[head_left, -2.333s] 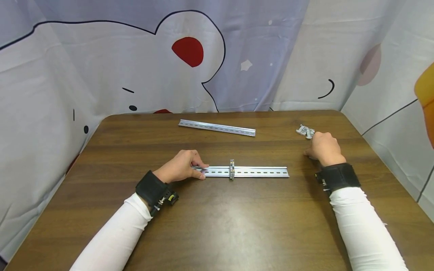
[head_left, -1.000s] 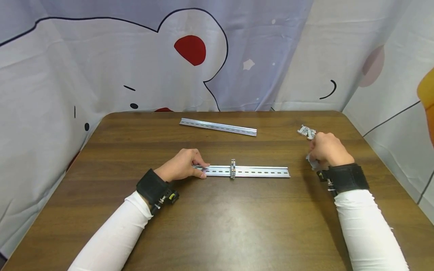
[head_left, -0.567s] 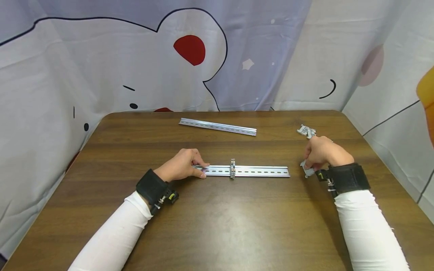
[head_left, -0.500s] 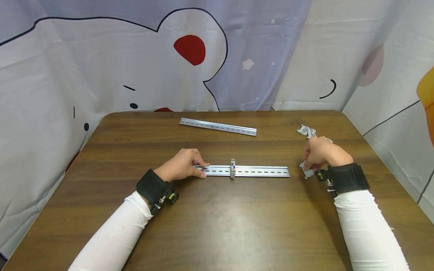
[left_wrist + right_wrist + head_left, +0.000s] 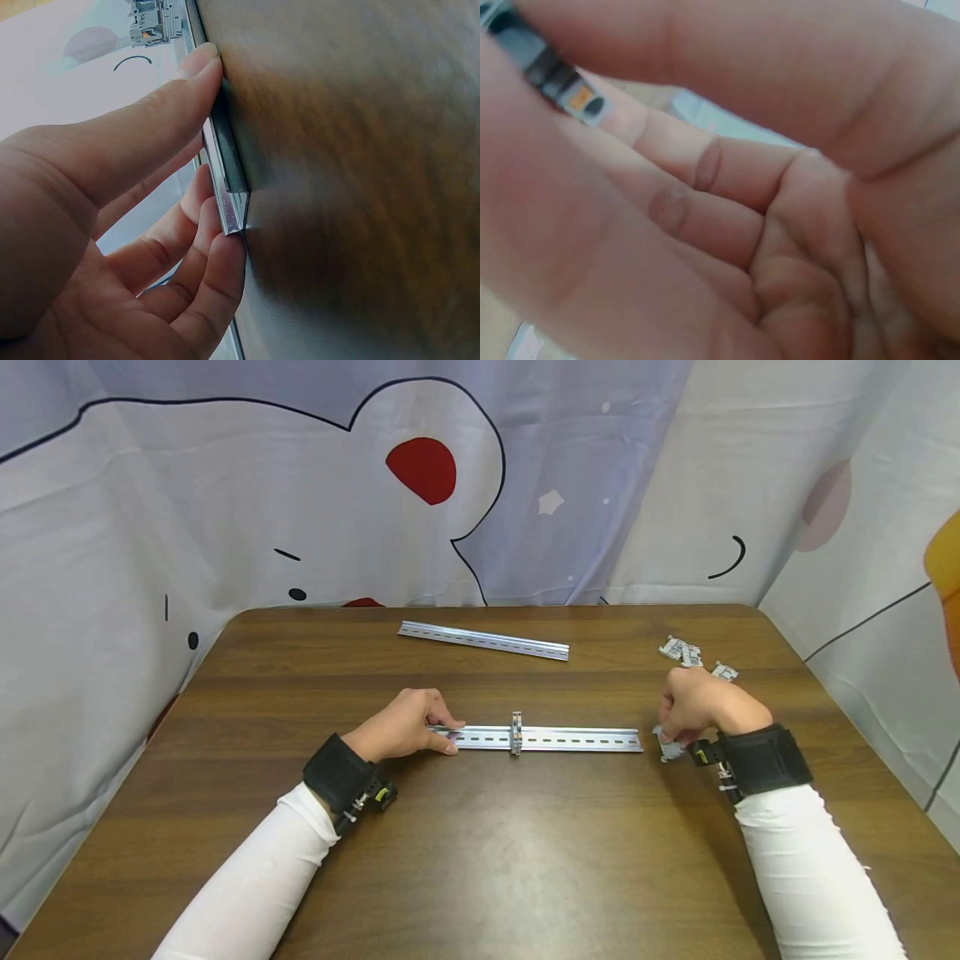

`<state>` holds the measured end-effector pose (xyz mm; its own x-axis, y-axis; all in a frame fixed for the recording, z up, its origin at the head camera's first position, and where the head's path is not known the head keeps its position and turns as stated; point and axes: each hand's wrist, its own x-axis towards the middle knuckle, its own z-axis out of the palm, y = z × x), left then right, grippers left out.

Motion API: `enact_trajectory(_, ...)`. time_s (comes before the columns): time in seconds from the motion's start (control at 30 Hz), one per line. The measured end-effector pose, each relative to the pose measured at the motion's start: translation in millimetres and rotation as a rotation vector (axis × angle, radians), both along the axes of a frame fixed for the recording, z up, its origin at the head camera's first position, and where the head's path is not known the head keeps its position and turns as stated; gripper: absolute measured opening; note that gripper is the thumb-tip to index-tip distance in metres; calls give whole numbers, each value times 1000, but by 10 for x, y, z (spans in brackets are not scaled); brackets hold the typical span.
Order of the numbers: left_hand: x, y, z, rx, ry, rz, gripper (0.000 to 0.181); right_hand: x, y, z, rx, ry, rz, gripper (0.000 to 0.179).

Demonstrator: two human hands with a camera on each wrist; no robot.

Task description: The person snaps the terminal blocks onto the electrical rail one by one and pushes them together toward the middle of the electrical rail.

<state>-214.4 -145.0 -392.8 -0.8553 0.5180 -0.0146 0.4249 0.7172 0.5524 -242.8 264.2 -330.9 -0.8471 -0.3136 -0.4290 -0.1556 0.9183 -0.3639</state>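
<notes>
A slotted metal DIN rail [image 5: 577, 740] lies across the middle of the table. Its left end is pinched between thumb and fingers of my left hand [image 5: 408, 722]; in the left wrist view the thumb presses along one edge of the rail [image 5: 225, 172]. Upright on the rail, left of its middle, stands a thin terminal block or two [image 5: 516, 733]; how many I cannot tell. Just beyond the rail's right end, my right hand [image 5: 705, 702] pinches a flat grey terminal block [image 5: 667, 747]. The right wrist view shows the narrow edge of that terminal block [image 5: 574, 90], with an orange spot, between thumb and finger.
A second DIN rail [image 5: 483, 641] lies slightly slanted near the table's back edge. Loose grey terminal blocks [image 5: 681, 651] lie at the back right, and another terminal block [image 5: 724, 672] sits just behind my right hand. A printed curtain [image 5: 300, 510] hangs behind the table.
My right hand has picked up a terminal block near the loose ones and brought it leftward and nearer, towards the rail's right end. The left hand keeps its hold on the rail.
</notes>
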Motion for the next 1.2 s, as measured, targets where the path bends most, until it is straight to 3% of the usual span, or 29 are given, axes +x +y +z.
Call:
enact_trajectory(0.63,-7,51,7,-1,-17,2,38,130,-262,-1,-11,163,6,9)
enact_trajectory(0.93,0,54,12,-6,-15,1,39,140,-404,-84,98,274,30,21)
enact_trajectory(1.2,2,21,-5,-8,-1,8,39,90,-462,-100,111,273,26,28)
